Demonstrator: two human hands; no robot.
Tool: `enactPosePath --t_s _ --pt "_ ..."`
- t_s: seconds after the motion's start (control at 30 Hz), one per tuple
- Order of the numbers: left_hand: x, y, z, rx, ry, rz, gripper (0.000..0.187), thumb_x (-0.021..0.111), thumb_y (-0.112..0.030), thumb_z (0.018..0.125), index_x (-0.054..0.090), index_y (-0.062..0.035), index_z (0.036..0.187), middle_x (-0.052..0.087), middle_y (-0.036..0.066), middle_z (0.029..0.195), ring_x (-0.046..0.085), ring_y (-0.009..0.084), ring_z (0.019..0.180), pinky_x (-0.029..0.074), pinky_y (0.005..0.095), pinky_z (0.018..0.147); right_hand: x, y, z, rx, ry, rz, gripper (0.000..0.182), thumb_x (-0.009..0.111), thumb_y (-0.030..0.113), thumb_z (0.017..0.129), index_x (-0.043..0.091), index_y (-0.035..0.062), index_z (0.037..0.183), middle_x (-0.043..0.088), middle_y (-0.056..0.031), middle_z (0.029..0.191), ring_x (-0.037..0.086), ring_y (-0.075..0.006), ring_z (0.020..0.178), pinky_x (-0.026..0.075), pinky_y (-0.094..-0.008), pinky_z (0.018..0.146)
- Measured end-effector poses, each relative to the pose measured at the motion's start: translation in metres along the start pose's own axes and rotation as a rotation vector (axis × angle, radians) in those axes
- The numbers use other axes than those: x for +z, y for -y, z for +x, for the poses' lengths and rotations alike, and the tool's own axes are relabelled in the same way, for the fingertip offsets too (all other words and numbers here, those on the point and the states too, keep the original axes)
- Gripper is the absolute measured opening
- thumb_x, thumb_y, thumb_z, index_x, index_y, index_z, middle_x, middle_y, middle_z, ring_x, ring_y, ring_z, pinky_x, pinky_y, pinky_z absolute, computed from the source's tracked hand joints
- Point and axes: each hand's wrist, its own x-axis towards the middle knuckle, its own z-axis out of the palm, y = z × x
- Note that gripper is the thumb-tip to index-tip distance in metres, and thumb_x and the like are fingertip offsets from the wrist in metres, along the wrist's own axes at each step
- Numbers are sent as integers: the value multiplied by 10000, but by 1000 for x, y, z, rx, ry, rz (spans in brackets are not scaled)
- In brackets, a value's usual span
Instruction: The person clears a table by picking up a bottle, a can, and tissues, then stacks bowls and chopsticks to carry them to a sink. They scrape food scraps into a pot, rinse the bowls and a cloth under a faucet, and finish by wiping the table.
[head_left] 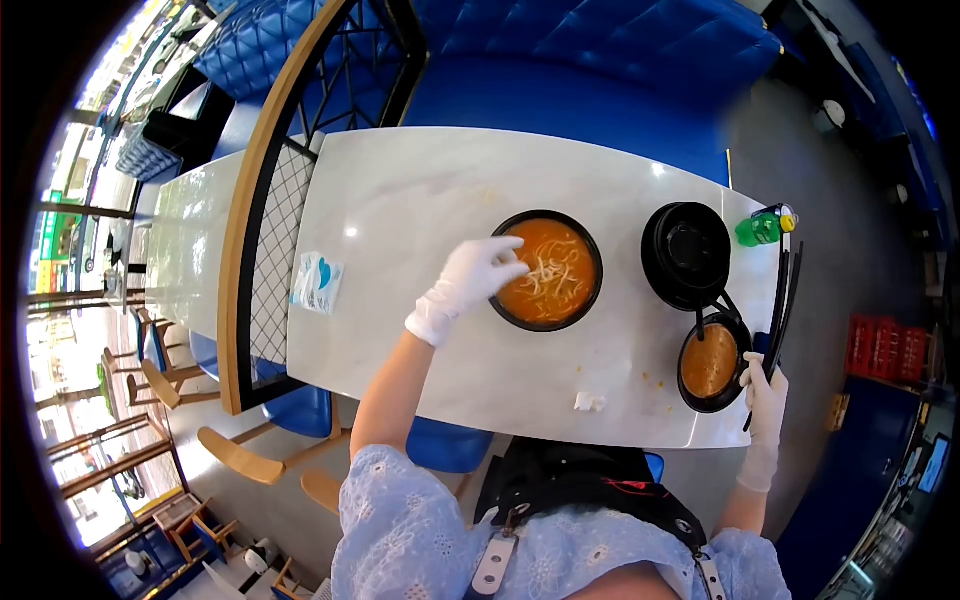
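My left hand (484,275), in a white glove, is over the left rim of a large black bowl (597,290). Its fingers are curved and apart, and nothing shows between them. Orange soup (550,300) with pale strands on top fills that bowl. My right hand (765,395), also gloved, is closed around long black chopsticks (784,310) that point away from me. Just left of it sits a smaller black bowl (737,335) of orange-brown soup (710,360), with a black ladle handle (701,320) over its far edge.
Stacked black bowls (687,250) and a green bottle with a yellow cap (762,228) stand at the table's right. A crumpled tissue (590,402) and crumbs lie near the front edge. A tissue packet (318,283) lies left, beside a wood-topped divider (250,210).
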Motion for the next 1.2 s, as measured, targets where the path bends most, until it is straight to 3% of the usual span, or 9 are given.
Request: enactPosePath --t_s 0.23,0.43,0.57,0.63,0.73,0.87,0.97,1.07,1.2 --pt "-13 61 122 -368 -323 598 243 585 -276 834 690 -75 921 672 157 937 651 322 857 516 413 741 3 1 -27 35 -81 -27 189 543 150 918 654 11 981 499 45 628 360 -24 506 274 -190 497" --pt "11 99 158 -212 13 991 186 561 -183 826 692 -84 913 676 152 931 651 338 872 534 405 756 3 -16 -44 37 -137 -38 177 544 148 913 643 12 968 478 34 603 312 -13 444 213 -182 434" --pt "3 102 149 -19 -81 983 168 571 -160 800 691 -80 885 678 154 921 655 330 859 534 388 739 6 -28 -47 34 -164 -54 180 540 142 910 646 9 967 468 41 602 326 -14 458 222 -185 448" --pt "-7 80 129 -208 -204 553 154 561 -118 783 679 -57 861 684 141 876 661 311 807 529 376 716 6 -26 -49 61 -153 -54 177 540 140 909 647 9 964 463 45 601 333 -17 467 216 -190 451" --pt "-14 44 88 -48 -252 241 163 547 -100 780 663 -42 879 679 135 823 653 294 750 521 365 703 0 -29 -48 56 -167 -28 181 550 154 909 649 8 947 459 47 599 335 -16 474 209 -195 455" --pt "7 1 35 -83 21 115 193 553 -83 784 649 -47 947 668 123 814 640 278 736 517 351 699 -4 -19 -47 105 -136 -84 208 582 175 902 649 -16 852 440 42 589 356 -29 526 258 -204 487" --pt "24 -5 17 187 -32 548 255 572 -28 773 635 -86 1013 648 83 873 629 276 761 512 343 654 -6 -29 -49 -31 -141 -67 165 591 184 888 680 52 929 471 61 615 378 -21 543 293 -202 502" --pt "59 -48 -28 434 -68 369 242 553 -39 793 632 -90 1016 635 85 859 625 279 755 509 353 635 -21 -35 -55 55 -148 -68 173 575 171 891 678 51 962 482 57 624 385 -24 541 298 -200 504" --pt "148 -22 -100 464 544 650 264 545 -83 818 606 -106 1074 592 107 932 616 293 785 510 376 661 -44 -48 -68 155 -204 58 194 575 189 893 672 27 937 499 52 635 396 -27 542 307 -204 509"
